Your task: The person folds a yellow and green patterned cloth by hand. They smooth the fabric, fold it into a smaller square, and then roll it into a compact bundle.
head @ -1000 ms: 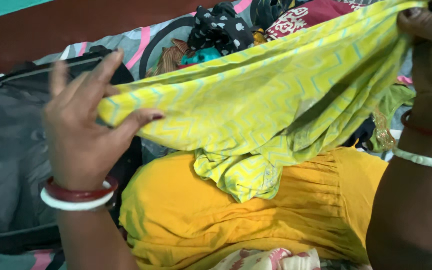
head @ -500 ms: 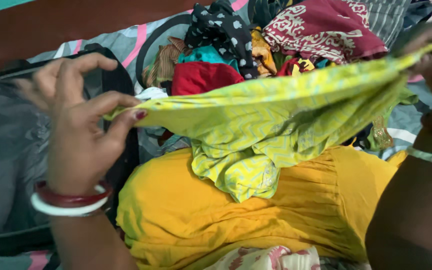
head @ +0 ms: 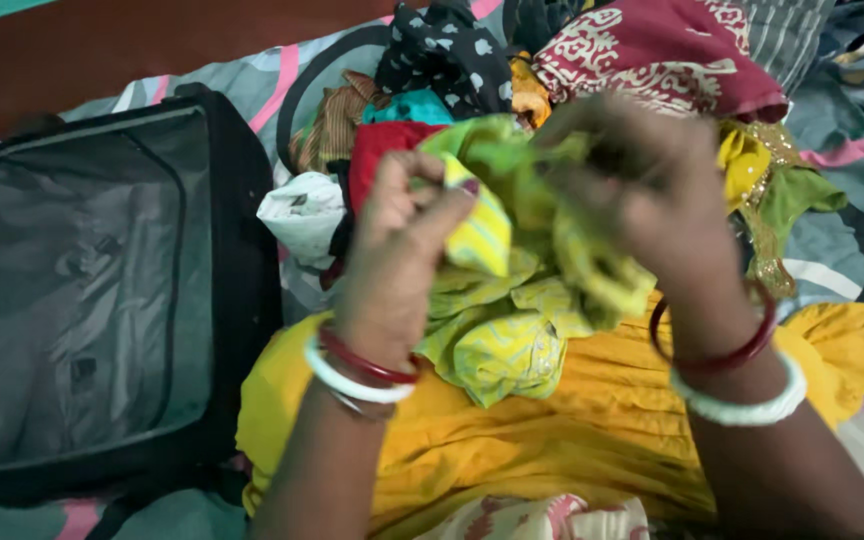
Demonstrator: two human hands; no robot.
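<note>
A yellow-green zigzag-patterned cloth (head: 497, 310) is bunched between both hands at the centre of the view. My left hand (head: 397, 250) grips one end of it, fingers closed. My right hand (head: 652, 205) grips the other end close by, and is blurred. The cloth's lower part rests on a mustard-yellow garment (head: 572, 420) spread below. Both wrists wear red and white bangles.
An open dark suitcase (head: 102, 290) with a grey lining lies at the left. A heap of mixed clothes (head: 592, 60), maroon, black spotted, red and teal, sits behind on a grey and pink bedsheet (head: 832, 250). A patterned white cloth (head: 542, 520) shows at the bottom edge.
The cloth was stretched wide between my hands. Both hands have come together at the centre, folding and bunching it, and the suitcase and clothes pile are now uncovered.
</note>
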